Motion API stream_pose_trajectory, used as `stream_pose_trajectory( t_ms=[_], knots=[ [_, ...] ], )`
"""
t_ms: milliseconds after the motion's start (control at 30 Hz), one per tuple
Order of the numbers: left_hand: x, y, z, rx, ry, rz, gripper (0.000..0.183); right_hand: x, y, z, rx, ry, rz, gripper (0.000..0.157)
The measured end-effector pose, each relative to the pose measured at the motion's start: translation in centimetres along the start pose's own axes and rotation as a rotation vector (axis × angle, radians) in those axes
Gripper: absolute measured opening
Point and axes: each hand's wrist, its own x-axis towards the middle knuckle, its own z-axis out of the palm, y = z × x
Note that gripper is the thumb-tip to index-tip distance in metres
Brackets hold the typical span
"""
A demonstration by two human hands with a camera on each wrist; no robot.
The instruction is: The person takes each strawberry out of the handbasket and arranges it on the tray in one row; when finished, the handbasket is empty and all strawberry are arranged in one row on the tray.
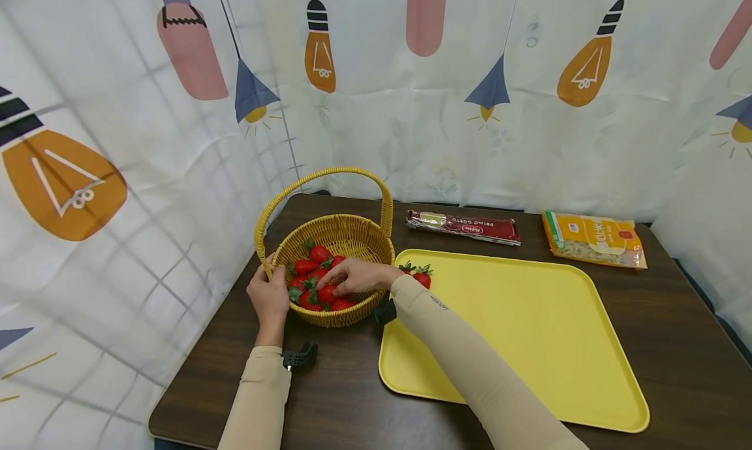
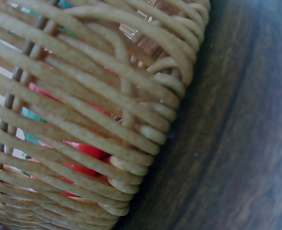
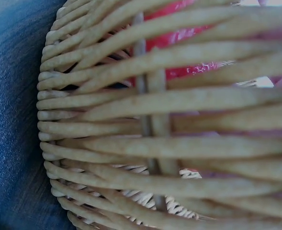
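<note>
A yellow woven basket (image 1: pixel 337 318) with a tall arched handle stands at the left of the table, strawberries (image 1: pixel 307 267) heaped in its near left part. My left hand (image 1: pixel 270 296) grips the basket's left rim near the foot of the handle. Over the near rim reaches my right hand (image 1: pixel 355 277), thumb and fingers around a strawberry (image 1: pixel 326 294) on the heap. Both wrist views look closely at the basket's wall (image 2: pixel 93 91), with red fruit showing through the gaps; in the right wrist view the weave (image 3: pixel 97 129) hides most of the hand.
A yellow tray (image 1: pixel 499 332) lies right of the basket, with a few strawberries (image 1: pixel 423 278) at its far left corner, partly behind my right forearm. Beyond it lie a dark red packet (image 1: pixel 464 226) and a yellow bag (image 1: pixel 596 240). A printed curtain (image 1: pixel 388 143) hangs behind the table.
</note>
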Motion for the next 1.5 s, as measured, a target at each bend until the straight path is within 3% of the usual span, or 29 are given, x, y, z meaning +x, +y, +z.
stream_pose_trajectory(
  t_ms=[267, 567, 867, 1300, 1500],
  knots=[
    [0.0, 0.1, 0.2, 0.003, 0.002, 0.001, 0.031, -0.2, -0.1, 0.1, 0.099, -0.018, 0.037, 0.023],
    [0.1, -0.1, 0.0, -0.003, -0.005, -0.017, 0.033, 0.2, -0.3, 0.2, -0.024, -0.056, 0.044, 0.031],
    [0.0, -0.2, 0.0, 0.002, 0.002, -0.025, 0.034, 0.7, -0.2, 0.2, -0.075, -0.086, 0.022, 0.033],
    [0.1, -0.2, 0.2, 0.005, 0.016, -0.007, 0.031, -0.9, -1.0, -0.8, -0.08, 0.117, -0.113, 0.031],
    [0.1, -0.1, 0.1, -0.01, 0.013, -0.015, 0.029, -2.5, -1.6, -1.3, 0.016, 0.189, -0.104, 0.031]
  ],
)
